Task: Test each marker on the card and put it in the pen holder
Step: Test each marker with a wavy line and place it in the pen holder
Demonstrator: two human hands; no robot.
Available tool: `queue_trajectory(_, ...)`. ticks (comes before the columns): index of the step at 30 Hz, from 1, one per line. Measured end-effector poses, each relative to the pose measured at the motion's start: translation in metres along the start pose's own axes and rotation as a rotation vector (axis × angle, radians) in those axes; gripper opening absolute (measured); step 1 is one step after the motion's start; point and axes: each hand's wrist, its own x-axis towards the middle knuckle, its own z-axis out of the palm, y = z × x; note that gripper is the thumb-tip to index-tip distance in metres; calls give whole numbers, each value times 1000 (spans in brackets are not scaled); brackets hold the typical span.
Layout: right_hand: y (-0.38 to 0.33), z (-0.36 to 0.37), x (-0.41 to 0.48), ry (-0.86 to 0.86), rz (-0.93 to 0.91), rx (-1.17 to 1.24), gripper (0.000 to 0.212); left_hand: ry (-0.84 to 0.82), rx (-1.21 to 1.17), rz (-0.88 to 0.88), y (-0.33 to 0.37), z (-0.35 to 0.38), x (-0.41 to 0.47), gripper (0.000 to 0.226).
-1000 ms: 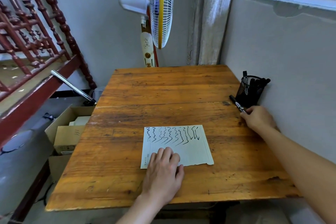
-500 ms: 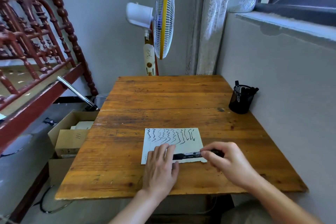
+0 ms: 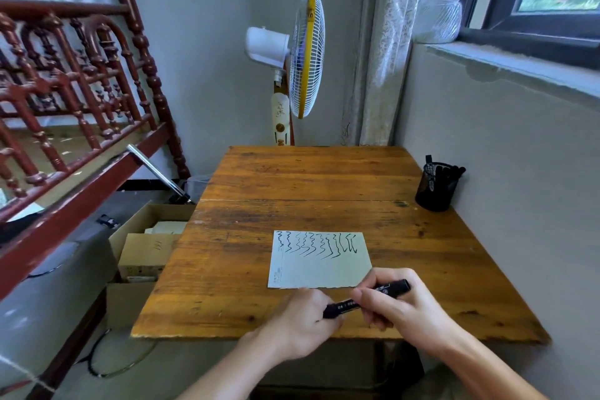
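Observation:
A black marker (image 3: 367, 299) lies level between both hands just in front of the white card (image 3: 319, 261). My left hand (image 3: 302, 323) grips its left end, where the cap is. My right hand (image 3: 402, 305) holds the barrel, with the marker's right end sticking out past the fingers. The card bears several wavy dark test lines along its top edge. A black mesh pen holder (image 3: 436, 187) with several markers in it stands at the table's far right, against the wall.
The wooden table (image 3: 308, 178) has a seam across its middle. A standing fan (image 3: 302, 55) is behind the table. Open cardboard boxes (image 3: 146, 243) sit on the floor to the left, below a red wooden bed frame (image 3: 65, 101).
My right hand brought a marker from beside the pen holder to the near edge. My left hand left the card and now grips the marker's left end.

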Motion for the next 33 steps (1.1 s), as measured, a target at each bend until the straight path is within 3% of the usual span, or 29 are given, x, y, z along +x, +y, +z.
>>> queue_trajectory(4, -4, -7, 2, -68, 18, -41, 20, -203, -148, -105, 5, -6, 1, 40)
queue_trajectory(6, -6, -9, 2, -55, 24, -38, 18, -205, -127, -105, 11, -9, 1, 39)
queue_trajectory(7, -6, -9, 1, -7, 17, -32, 19, -127, -40, -75, 14, -9, 2, 37)
queue_trajectory(10, -3, -1, 6, 229, -15, 8, 28, 307, 309, 79, 20, -6, 6, 20)
queue_trajectory(14, 3, 7, 16, 392, 15, 97, 31, 495, 369, 159, 10, 2, 19, 16)
queue_trajectory(16, 8, 2, 17, 348, 26, 73, 32, 376, 307, 160, 11, 0, 23, 20)
queue_trajectory(18, 13, -8, 16, 229, 30, 50, 29, 67, 175, 51, 9, -6, 28, 27)
queue_trajectory(20, 15, -17, 14, 101, 38, 56, 21, -123, 20, -34, 2, -7, 32, 28)
queue_trajectory(23, 14, -26, 17, -16, 57, 47, 13, -163, -70, -69, -4, -4, 34, 27)
queue_trajectory(25, 15, -31, 21, 79, 50, 49, 14, -18, 85, -33, -6, -3, 35, 26)
queue_trajectory(27, 18, -41, 27, 329, 40, 66, 21, 299, 290, 20, -13, -3, 33, 28)
queue_trajectory(29, 24, -55, 35, 531, 59, 70, 24, 495, 330, 43, -24, -3, 32, 30)
queue_trajectory(33, 50, -54, 63, 615, 110, 32, 10, 499, 359, 66, -43, 17, 41, 7)
